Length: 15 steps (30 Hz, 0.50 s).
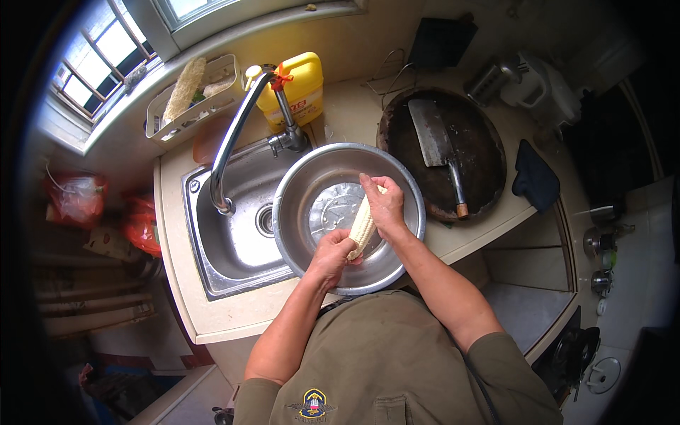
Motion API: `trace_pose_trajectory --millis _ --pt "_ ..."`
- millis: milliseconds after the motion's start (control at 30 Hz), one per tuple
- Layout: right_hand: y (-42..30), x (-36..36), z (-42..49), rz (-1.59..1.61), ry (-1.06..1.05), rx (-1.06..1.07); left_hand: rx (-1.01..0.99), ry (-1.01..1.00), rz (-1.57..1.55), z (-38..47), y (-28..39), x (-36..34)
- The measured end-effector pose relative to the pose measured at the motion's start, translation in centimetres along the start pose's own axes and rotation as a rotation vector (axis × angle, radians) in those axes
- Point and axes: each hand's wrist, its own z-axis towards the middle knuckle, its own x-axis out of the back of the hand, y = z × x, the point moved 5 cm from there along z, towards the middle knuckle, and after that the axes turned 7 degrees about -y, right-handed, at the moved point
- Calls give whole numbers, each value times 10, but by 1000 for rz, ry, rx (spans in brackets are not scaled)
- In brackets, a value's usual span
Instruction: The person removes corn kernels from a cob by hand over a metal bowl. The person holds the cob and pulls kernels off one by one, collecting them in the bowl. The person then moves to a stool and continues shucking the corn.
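Both hands grip one husked ear of pale corn (362, 227), held slantwise over a wide stainless steel basin (295, 212). My left hand (332, 255) has its lower end between thumb and fingers. Around the upper end curls my right hand (384, 204), thumb pointing up, partly hiding the tip. Small pale bits and wet marks show on the basin's floor. The basin sits at the right side of the steel sink (241, 247), overlapping its rim and the counter.
A chrome faucet (234, 138) arches over the sink, beside a yellow jug (303, 95). On the right, a cleaver (431, 133) lies on a round dark chopping block (478, 159). A dark cloth (536, 178) hangs over the counter edge. A caddy (218, 103) holds a loofah (185, 87).
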Motion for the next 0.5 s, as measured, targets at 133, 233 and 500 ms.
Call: trace_pose_trajectory --millis 133,233,500 --pt "0 3 1 -7 32 1 -18 -5 6 0 -1 1" --pt "-2 7 4 18 40 -14 -29 -45 -52 -3 4 -3" --pt "-2 8 5 118 -10 7 -30 -92 -111 -2 4 -1"
